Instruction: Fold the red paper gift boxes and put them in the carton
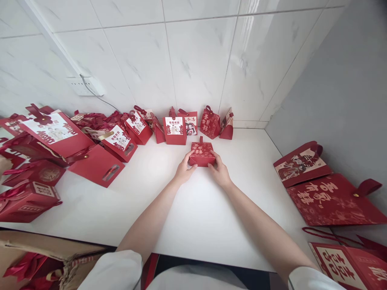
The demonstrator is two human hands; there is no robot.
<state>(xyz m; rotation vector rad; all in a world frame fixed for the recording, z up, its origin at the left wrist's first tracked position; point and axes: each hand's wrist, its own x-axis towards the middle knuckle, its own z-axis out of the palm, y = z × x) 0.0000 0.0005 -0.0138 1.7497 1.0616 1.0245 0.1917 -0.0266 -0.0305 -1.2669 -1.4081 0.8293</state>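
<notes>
Between my two hands is a small red gift box [202, 150] with pale printed characters and a ribbon loop on top. It rests on, or just over, the white table [157, 193]. My left hand [184, 169] grips its left side, with the thumb on the front lower edge. On the other side my right hand [220, 170] holds it in the same way. Behind it, along the wall, stand several red gift boxes, among them one with a white printed label [175, 128] and one with pale characters [210, 124].
A heap of red gift boxes [96, 165] covers the table's left side. At the right, by a grey panel [332, 92], lean larger red boxes [329, 197]. An open cardboard box [39, 245] with red packaging sits below left. Part of another person's hand [3, 164] shows at the far left.
</notes>
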